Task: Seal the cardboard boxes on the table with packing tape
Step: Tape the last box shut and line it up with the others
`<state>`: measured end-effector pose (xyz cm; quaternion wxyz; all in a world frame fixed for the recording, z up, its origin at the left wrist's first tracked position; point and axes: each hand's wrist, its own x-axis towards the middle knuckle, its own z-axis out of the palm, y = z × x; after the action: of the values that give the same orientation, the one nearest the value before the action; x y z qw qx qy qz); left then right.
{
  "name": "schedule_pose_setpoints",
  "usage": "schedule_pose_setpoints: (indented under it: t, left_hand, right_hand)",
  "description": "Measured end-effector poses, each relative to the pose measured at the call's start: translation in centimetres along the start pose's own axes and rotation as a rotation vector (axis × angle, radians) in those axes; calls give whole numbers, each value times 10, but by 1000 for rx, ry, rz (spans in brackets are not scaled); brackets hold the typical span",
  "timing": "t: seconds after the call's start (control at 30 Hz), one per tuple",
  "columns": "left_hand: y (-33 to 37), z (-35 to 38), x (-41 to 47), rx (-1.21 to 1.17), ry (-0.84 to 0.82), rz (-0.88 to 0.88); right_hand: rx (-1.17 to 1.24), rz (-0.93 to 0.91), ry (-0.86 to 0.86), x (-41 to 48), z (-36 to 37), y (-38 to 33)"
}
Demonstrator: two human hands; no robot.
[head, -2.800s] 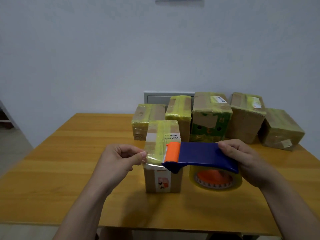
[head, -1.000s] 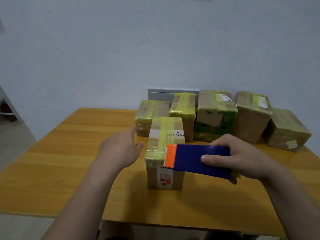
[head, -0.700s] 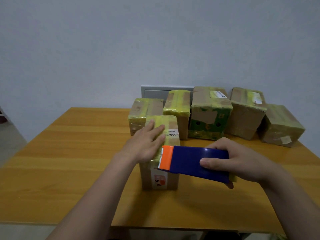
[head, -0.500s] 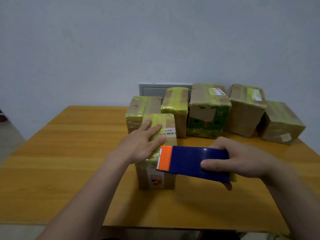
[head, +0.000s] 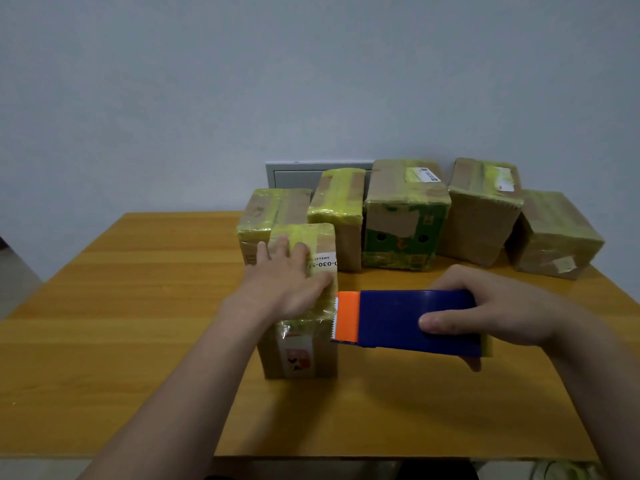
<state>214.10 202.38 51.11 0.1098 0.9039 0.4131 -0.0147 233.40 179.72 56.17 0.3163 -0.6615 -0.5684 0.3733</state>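
- I am gripping the tape dispenser [head: 412, 320] in my right hand [head: 498, 315], thumb lying across its blue cover and fingers curling under the far side, so this hand is clenched around it.
- The dispenser's orange cutter end [head: 347, 317], with its toothed edge, is pointing left and sitting just beside the near right corner of the box [head: 301, 351] in front of me; whether the teeth are touching the box I cannot tell.
- I am pressing my left hand [head: 287, 282] flat on the top of that box, fingers spread and holding nothing, palm lying over the yellowish tape that is running across the lid.
- The box is standing on the wooden table [head: 138, 306], near the middle, with a printed white label [head: 323, 264] showing beside my fingers.
- Behind it, five more boxes [head: 405, 220] are lined up along the far edge against the wall, each already carrying strips of yellowish tape.
- As I judge it, I am rubbing down the strip on this box, close to the end of its seal.
- The next move is calling for firm pressure along the strip to its ends, and if the tape is not yet cut, a sharp tilt of the teeth against it while my left hand is keeping the box from sliding.
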Motion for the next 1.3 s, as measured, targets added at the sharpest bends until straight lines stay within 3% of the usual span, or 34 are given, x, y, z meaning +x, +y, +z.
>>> schedule_pose_setpoints:
  t: [0.13, 0.43, 0.6, 0.73, 0.87, 0.93, 1.1, 1.23, 1.3]
  left_hand:
    - [6, 6, -8, 7, 63, -18]
    - [5, 3, -11, 7, 49, -15]
    - [6, 7, -8, 21, 63, -17]
    - [6, 8, -8, 19, 75, -17]
    - [4, 8, -9, 15, 94, -15]
    - [4, 9, -10, 17, 125, -1]
    - [10, 9, -23, 35, 427, 146]
    - [3, 13, -31, 118, 212, 242]
    - [1, 17, -32, 147, 275, 246]
  right_hand:
    - [26, -40, -87, 0, -5, 3]
    - [23, 62, -82, -10, -15, 10]
    - [-157, 144, 66, 0, 8, -5]
    - [-298, 154, 77, 7, 10, -27]
    - [-875, 210, 112, 30, 31, -22]
    - [-846, 244, 113, 36, 42, -7]
    - [-720, 214, 284, 32, 48, 7]
    - [-549, 202, 439, 27, 51, 14]
    - [-431, 165, 532, 26, 57, 17]
